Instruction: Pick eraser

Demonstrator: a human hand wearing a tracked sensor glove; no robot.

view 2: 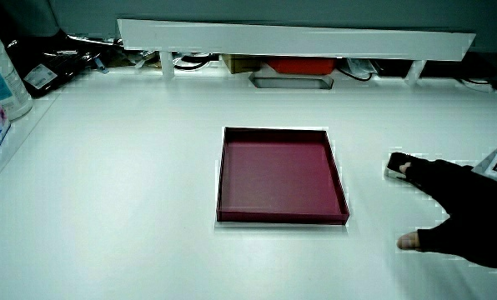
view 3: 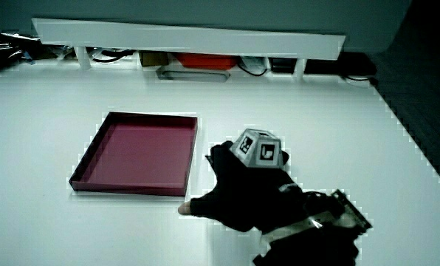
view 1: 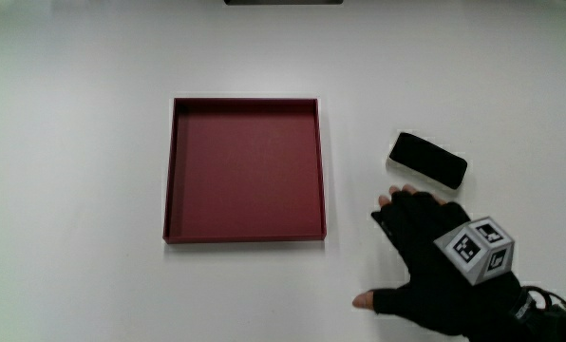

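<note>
**Hand spread near eraser, nothing held**

Hand (view 1: 435, 252) lies low over the white desk (view 1: 74, 171), palm down, fingers (view 1: 402, 201) spread wide, thumb (view 1: 373, 300) stuck out sideways toward the tray. Bare fingertips poke out of the black glove. It holds nothing. The patterned cube (view 1: 475, 249) sits on the back of the hand, forearm (view 1: 535, 318) running off toward the person.

Eraser (view 1: 427, 159): black block w/ a pale edge, flat on the desk just ahead of the fingertips, farther from the person than the hand. In the main view the nearest fingertips are just short of its near edge; can't tell if they touch. In a side view the eraser (view 2: 396, 164) shows only partly, w/ the fingertips (view 2: 405, 169) right at it and the rest of the hand (view 2: 461, 208) trailing back toward the person. In a side view the hand (view 3: 238, 188) and cube (view 3: 255, 150) cover the eraser completely.

Dark red square tray (view 1: 169, 171), shallow w/ low walls, sits beside the hand on the thumb side, apart from it; the thumb tip is near the tray's closest corner but not touching. Nothing seen inside the tray. Both side views show the tray (view 2: 223, 167) (view 3: 87, 162) lying flat and square on the desk.

A low white partition (view 2: 298, 37) runs along the desk edge farthest from the person, well apart from the hand.
</note>
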